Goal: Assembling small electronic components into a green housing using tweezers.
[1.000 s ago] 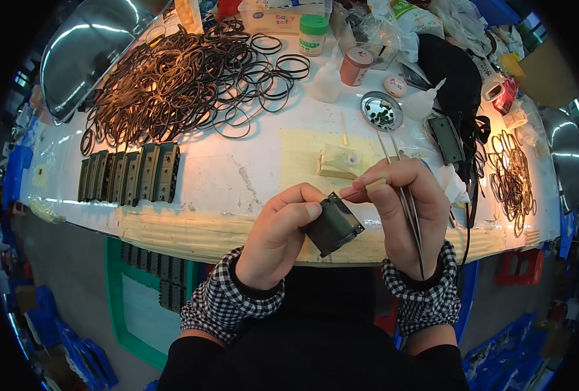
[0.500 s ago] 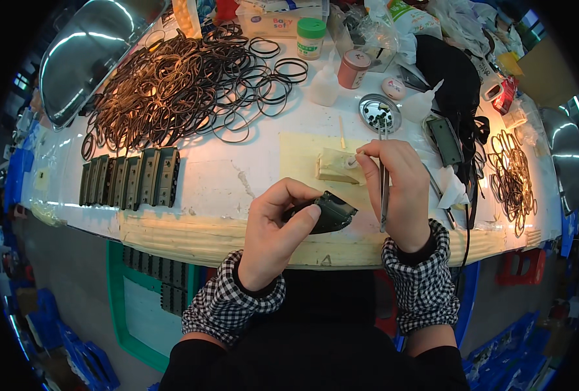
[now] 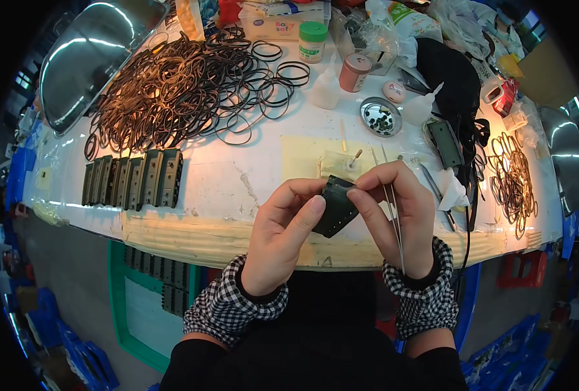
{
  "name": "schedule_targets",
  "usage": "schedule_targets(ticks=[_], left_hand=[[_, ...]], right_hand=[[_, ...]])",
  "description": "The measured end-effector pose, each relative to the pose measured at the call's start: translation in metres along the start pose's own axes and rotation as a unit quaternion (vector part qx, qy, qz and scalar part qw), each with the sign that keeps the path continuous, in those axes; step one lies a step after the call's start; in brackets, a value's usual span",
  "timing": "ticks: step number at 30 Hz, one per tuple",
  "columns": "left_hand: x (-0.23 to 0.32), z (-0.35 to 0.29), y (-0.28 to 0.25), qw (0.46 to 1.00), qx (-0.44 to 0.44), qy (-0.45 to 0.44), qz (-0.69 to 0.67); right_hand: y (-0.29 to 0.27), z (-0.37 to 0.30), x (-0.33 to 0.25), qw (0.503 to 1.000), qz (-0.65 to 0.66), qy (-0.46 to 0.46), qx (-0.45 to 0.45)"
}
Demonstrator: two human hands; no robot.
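My left hand [image 3: 277,228] grips a dark green moulded housing [image 3: 335,214] between thumb and fingers, above the table's front part. On the housing's upper right edge, the thumb and forefinger of my right hand [image 3: 406,212] are pinched together; whether a tiny part is between them I cannot tell. A pair of metal tweezers [image 3: 397,228] lies across my right hand, tips pointing away from me. Just beyond the housing sits a pale wrapped block [image 3: 332,164], with a short brown-tipped stick [image 3: 356,158] standing at its right side.
Green housings [image 3: 133,179] stand in a row at left, below a heap of black rubber rings [image 3: 165,91]. A round metal dish [image 3: 380,117] holds small dark parts. Nearby are a pink jar [image 3: 354,72], a green-lidded jar [image 3: 312,42] and another green piece [image 3: 446,143].
My right hand has let go of the stick at the pale block and come to the housing. The housing has been turned in my left hand, and the tweezers have tilted.
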State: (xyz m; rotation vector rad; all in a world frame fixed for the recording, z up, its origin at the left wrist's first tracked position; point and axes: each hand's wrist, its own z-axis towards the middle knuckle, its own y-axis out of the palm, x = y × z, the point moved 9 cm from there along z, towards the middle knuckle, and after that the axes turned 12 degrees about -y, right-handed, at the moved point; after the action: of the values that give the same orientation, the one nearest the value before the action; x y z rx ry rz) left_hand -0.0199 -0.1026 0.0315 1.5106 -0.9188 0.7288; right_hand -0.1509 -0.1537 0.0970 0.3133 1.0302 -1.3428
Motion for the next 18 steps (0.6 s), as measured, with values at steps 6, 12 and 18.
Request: schedule_targets(ticks=[6,12,18], left_hand=[[0.0032,-0.0011,0.0001,0.999,-0.004,0.035,0.022],[0.0040,-0.0022,-0.0025,0.997,0.020,0.075,0.029],[0.0076,-0.0028,-0.0053,0.992,0.046,0.104,0.053]], right_hand=[[0.0024,-0.0012,0.0065,0.995,0.075,0.061,0.011],[0.0062,-0.0036,0.0095,0.990,0.116,0.084,0.021],[0.0077,-0.0037,0.0105,0.988,0.129,0.084,0.028]])
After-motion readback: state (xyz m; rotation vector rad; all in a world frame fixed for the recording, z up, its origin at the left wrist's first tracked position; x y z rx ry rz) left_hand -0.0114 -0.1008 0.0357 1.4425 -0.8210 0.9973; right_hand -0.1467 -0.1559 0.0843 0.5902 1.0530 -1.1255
